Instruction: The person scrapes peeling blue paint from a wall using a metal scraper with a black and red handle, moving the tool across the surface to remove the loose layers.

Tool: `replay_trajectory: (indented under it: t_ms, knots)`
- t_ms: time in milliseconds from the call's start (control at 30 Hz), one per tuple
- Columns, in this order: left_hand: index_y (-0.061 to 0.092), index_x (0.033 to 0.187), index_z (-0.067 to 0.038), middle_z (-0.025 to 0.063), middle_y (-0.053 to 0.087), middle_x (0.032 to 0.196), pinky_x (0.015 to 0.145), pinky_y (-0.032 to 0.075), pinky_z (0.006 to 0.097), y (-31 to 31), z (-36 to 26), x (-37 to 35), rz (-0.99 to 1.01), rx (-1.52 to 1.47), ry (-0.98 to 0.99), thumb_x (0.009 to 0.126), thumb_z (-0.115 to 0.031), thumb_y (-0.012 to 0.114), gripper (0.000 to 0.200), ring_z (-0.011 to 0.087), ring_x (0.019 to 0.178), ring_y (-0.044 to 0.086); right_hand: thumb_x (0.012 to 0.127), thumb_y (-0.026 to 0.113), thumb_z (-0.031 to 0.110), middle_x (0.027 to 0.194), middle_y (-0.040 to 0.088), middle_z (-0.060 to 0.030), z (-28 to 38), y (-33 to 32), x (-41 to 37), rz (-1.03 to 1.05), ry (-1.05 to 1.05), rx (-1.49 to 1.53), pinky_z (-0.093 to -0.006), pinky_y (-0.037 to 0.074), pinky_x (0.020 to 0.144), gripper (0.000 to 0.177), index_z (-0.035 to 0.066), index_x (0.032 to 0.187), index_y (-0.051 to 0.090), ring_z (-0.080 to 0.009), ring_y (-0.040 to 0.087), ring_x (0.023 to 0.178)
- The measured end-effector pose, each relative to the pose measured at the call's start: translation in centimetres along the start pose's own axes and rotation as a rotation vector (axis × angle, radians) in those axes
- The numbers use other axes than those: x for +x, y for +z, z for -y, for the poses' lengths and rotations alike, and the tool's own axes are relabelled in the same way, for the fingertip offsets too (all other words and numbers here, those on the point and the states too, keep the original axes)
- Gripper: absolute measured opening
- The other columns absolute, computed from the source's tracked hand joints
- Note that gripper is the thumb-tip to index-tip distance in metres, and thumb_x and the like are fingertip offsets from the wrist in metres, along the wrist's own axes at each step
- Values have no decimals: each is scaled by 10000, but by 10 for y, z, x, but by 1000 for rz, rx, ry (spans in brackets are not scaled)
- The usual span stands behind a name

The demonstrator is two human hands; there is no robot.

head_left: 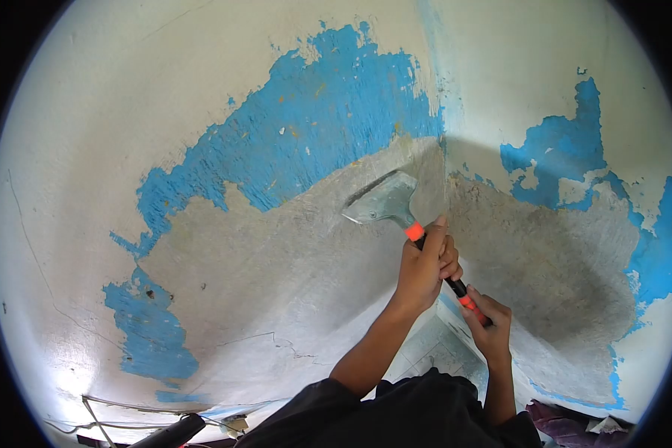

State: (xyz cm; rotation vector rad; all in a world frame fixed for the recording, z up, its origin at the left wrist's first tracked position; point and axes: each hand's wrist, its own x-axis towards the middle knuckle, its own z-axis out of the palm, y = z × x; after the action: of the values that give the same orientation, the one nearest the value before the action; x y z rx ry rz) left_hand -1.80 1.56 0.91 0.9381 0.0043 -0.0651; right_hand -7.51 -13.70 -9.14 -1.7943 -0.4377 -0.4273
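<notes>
Scraper before wall, floor below

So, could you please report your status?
Left hand and right hand closed on black-and-orange scraper handle; broad grey metal head over bare grey wall patch, contact unclear; no obstruction visible.

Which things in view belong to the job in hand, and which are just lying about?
Part of the job:
- scraper, gripped by the left fingers and right fingers
- wall, with blue paint in patches

Apparently just lying about:
- cables, lower left
- purple cloth, lower right
</notes>
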Motion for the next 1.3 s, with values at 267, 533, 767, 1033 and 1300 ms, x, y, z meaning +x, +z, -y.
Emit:
replay_trajectory:
  t_ms: [267,533,767,1033,1300]
  knots:
    - [330,642,-153,-26,293,509,456,338,301,17,-9,8,54,-54,32,1001,-347,498,442,93,416,302,752,769,57,656,578,-80,17,-22,21,0,-1,-80,-270,389,530,404,30,1147,687,-129,476,545]
    - [330,634,-158,-30,291,509,460,349,299,17,-15,11,38,18,68,997,-348,507,446,92,416,311,747,778,63,644,554,-70,9,-13,21,-33,-16,-62,-278,381,524,410,39,1147,689,-124,451,540]
    - [330,632,-158,-32,294,511,468,364,303,11,1,9,-16,14,23,1000,-348,501,448,91,418,314,758,769,56,659,576,-86,1,-15,13,3,1,-28,-270,393,531,407,44,1156,686,-128,481,551]
    - [334,649,-154,-33,298,515,472,363,306,20,-8,12,39,-38,56,1003,-346,497,435,89,421,318,760,770,62,686,610,-94,15,-27,29,-1,-3,-35,-273,420,558,405,45,1156,688,-135,512,568]
    - [333,647,-156,-35,301,514,472,357,301,24,-13,12,33,-20,50,1000,-340,499,431,88,424,319,763,771,68,682,607,-95,25,-26,36,-31,-54,-70,-267,416,561,410,41,1162,684,-127,513,576]
